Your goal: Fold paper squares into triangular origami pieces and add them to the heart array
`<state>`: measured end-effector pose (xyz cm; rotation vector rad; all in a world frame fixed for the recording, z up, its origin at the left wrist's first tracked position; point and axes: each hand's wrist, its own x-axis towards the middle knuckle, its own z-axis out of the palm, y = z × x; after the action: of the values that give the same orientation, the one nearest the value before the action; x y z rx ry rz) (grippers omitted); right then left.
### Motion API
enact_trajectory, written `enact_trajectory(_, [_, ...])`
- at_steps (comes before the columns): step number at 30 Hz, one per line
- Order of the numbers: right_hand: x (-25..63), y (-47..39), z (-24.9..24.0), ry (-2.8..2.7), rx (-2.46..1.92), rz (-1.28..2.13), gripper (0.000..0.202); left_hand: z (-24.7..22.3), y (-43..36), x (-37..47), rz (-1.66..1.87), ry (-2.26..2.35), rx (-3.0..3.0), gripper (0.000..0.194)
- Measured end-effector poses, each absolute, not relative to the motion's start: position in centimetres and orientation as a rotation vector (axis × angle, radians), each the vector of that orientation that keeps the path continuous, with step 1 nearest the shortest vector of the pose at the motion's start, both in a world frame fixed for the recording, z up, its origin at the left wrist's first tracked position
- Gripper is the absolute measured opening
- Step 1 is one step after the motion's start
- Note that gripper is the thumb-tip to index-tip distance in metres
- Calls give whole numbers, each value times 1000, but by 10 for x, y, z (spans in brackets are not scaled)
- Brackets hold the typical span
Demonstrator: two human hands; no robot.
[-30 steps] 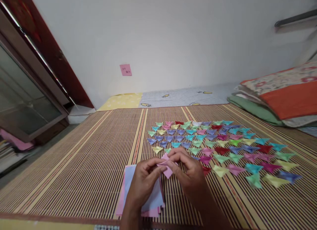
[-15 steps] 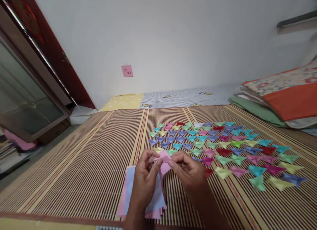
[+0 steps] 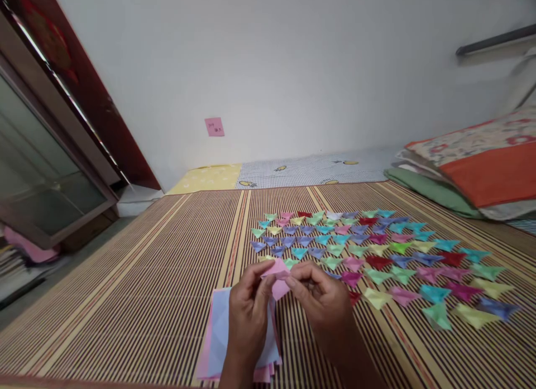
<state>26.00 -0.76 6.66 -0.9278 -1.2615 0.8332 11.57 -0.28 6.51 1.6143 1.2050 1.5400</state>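
A small folded pink paper (image 3: 280, 288) is held up between both hands, above the striped mat (image 3: 176, 277). My left hand (image 3: 250, 299) pinches its left side between thumb and fingers. On the right side, my right hand (image 3: 320, 291) grips the paper with thumb and fingertips. Beneath my left hand and wrist lies a stack of square sheets (image 3: 216, 333), light blue on top with pink edges showing, partly covered by the hand. Rows of small folded paper pieces in several colours (image 3: 378, 261) spread over the mat to the right.
Folded cushions and cloths (image 3: 489, 168) lie at the mat's far right. Patterned cloth (image 3: 293, 171) runs along the wall behind the mat. A pink note (image 3: 214, 126) is stuck on the wall. A glass-paned door or cabinet (image 3: 46, 166) stands at the left.
The pink paper's upper part now looks folded lower and wider between my fingers. Both hands stay close together around it, and the view has shifted slightly.
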Motion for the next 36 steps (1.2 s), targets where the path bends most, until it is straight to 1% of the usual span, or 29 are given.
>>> enact_trajectory(8, [261,-6,65,-1237,-915,776,16,68,-5,120,1611,1184,1640,18])
enact_trajectory(14, [261,-5,64,-1250,-916,730,20,72,-7,131,1628,1192,1347,15])
enact_trajectory(23, [259,-5,61,-1234,-1008,696,22,74,-5,135,1565,1114,1065,20])
enact_trajectory(27, [259,-3,57,-1142,-1024,778,17,72,-5,134,1533,1097,1047,20])
enact_trajectory(29, [259,-2,55,-1105,-1008,891,23,71,-6,134,1522,1090,1059,21])
enact_trajectory(31, [260,-1,54,-1100,-978,987,24,69,-6,134,1515,1083,1088,21])
enact_trajectory(36, [266,0,57,-1157,-963,968,21,69,-5,135,1452,1054,1154,28])
